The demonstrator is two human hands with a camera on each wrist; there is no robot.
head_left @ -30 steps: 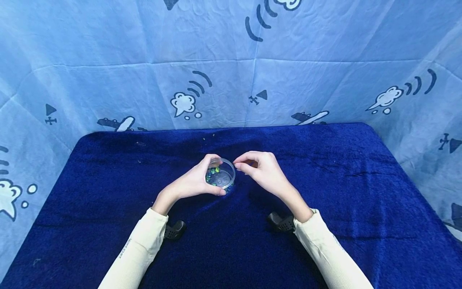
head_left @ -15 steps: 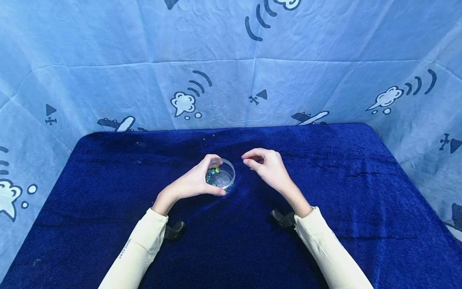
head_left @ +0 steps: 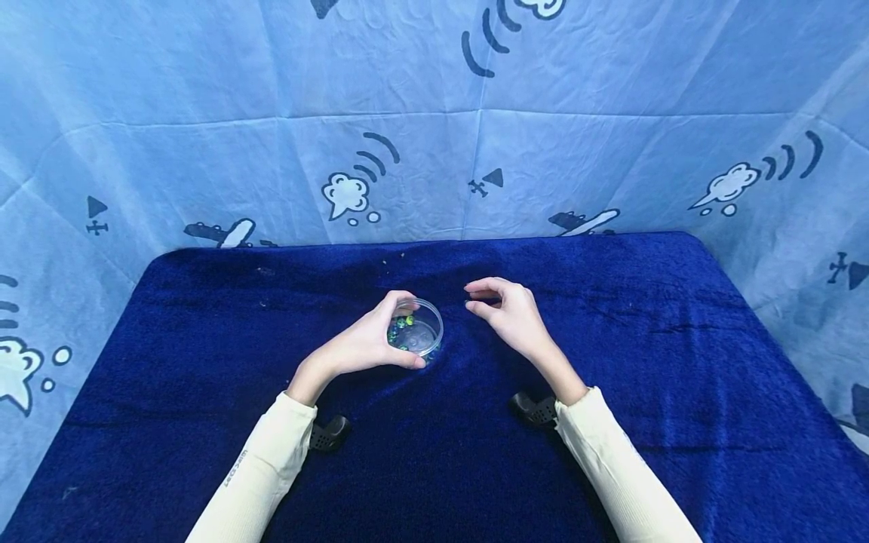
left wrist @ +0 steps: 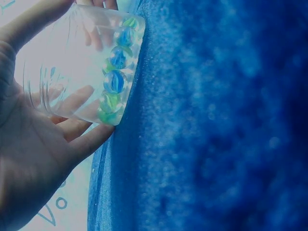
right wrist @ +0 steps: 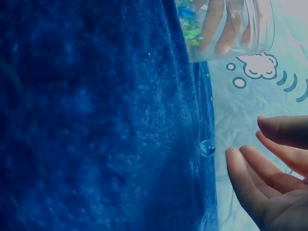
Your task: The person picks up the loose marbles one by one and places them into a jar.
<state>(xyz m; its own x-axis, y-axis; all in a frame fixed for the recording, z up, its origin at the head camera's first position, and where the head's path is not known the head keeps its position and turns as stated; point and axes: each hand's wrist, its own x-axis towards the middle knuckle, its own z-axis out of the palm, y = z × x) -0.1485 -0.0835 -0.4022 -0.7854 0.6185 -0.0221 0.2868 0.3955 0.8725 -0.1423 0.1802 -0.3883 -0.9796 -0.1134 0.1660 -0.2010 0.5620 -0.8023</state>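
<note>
In the head view a clear round plastic jar point(head_left: 422, 332) without a lid stands on the blue cloth. My left hand point(head_left: 366, 337) curls round its left side, thumb in front and fingers behind. Several blue and green glass marbles point(left wrist: 114, 81) lie along its bottom. To the jar's right is my right hand point(head_left: 511, 313), thumb and fingers parted with nothing held between them. One clear bluish marble point(right wrist: 208, 148) appears just off the right fingertips in the right wrist view, apart from them; whether it touches the cloth I cannot tell.
Dark blue plush cloth point(head_left: 434, 467) covers the table. Behind it hangs a light blue printed curtain point(head_left: 421, 173). A black wrist device point(head_left: 330, 434) sits by the left cuff, and another black device point(head_left: 532, 411) by the right cuff.
My right hand has drawn away from the jar to the right, and its pinched thumb and fingers have spread apart. My left hand and the jar have stayed in place.
</note>
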